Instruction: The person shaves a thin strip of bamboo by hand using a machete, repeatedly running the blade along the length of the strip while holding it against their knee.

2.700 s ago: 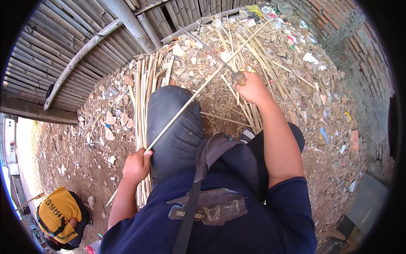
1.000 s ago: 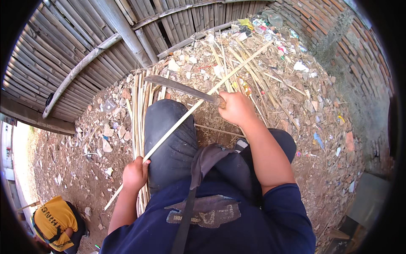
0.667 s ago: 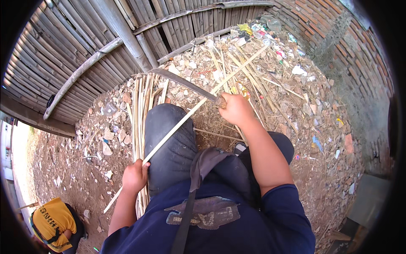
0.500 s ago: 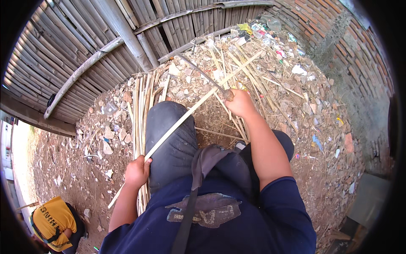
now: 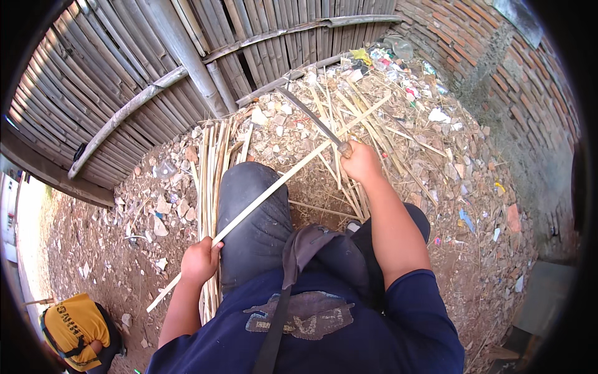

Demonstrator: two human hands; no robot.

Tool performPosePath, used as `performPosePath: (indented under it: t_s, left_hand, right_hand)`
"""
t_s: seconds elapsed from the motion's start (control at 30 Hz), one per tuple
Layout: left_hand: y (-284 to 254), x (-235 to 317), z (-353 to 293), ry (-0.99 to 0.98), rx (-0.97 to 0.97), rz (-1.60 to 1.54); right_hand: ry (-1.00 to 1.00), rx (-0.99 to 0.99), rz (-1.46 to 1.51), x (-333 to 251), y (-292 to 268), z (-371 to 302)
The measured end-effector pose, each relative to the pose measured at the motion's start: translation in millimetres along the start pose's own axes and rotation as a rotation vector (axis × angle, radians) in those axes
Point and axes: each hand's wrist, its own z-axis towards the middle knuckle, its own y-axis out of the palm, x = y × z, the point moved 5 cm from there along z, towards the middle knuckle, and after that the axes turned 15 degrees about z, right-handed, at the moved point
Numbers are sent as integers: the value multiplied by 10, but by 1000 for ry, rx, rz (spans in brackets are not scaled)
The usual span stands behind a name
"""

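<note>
My left hand is closed around the lower part of a long pale bamboo strip, beside my left knee. The strip slants up to the right across my left thigh, and its lower end sticks out past the hand. In my right hand, fingers wrapped, is the handle of a long-bladed knife. Its dark blade points up and left and crosses the strip near the handle. Whether the edge bites into the strip I cannot tell. Left of my left leg lies a bundle of bamboo strips.
More loose strips lie ahead on stony, littered ground. A bamboo wall stands at the far left, a brick wall at the right. A person in a yellow shirt is low at the left. A grey panel leans at lower right.
The bamboo strip has slid slightly down and left, its lower end now farther out past my left hand. The knife remains across it. The whole view has shifted a little.
</note>
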Motion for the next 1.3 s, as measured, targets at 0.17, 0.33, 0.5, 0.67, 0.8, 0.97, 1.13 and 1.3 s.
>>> performPosePath:
  t_s: [0.17,0.33,0.5,0.67,0.8,0.97,1.13,1.3]
  left_hand:
    - [75,-127,-95,-7,-14,-83]
    - [82,-30,92,65,7,-92]
    - [19,-120,-22,39,-40,-47]
    - [53,-142,-1,39,-98,-150]
    - [-90,-68,118,102,-93,-143]
    - [-213,-34,79,85,-201,-161]
    - [-79,93,148,77,-234,-300]
    - [-144,152,188,58,-170,-125]
  right_hand:
    - [-346,-120,-112,-601,161,-316]
    - [33,51,95,367,-76,238]
    - [-95,-16,17,-263,29,-128]
    - [-171,-86,-80,-172,-37,-2]
    - [122,140,155,470,-331,294]
    - [5,78,143,122,-94,76]
    - [-145,-230,-114,-478,161,-271]
    - [-160,-236,-50,-347,213,-170]
